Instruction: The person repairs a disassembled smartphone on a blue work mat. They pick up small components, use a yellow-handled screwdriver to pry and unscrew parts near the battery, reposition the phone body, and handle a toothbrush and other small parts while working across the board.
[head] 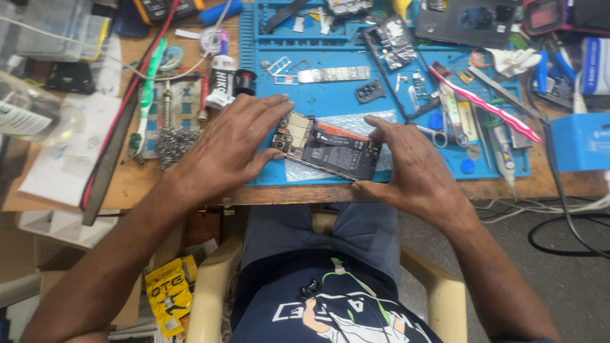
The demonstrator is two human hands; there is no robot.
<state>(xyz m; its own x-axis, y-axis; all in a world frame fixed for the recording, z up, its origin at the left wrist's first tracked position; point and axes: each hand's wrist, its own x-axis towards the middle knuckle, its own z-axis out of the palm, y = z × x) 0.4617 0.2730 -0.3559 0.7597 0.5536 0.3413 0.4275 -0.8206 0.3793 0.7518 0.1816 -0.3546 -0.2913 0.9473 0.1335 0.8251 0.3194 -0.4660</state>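
An opened phone (330, 152) with its back cover off lies on a blue work mat (330, 95), resting on a piece of bubble wrap (356, 121). Its black battery and circuit board are exposed. My left hand (232, 146) lies flat over the phone's left end, fingers spread toward the board. At the right end my right hand (410, 168) grips the phone, thumb at the near edge and fingers at the far edge.
On the mat lie a pink toothbrush (486, 105), scissors (438, 134), tweezers, small metal parts and a phone frame (394, 41). A steel wool ball (173, 145), a green toothbrush (147, 95) and a red cable sit left. A blue box (581, 141) stands right.
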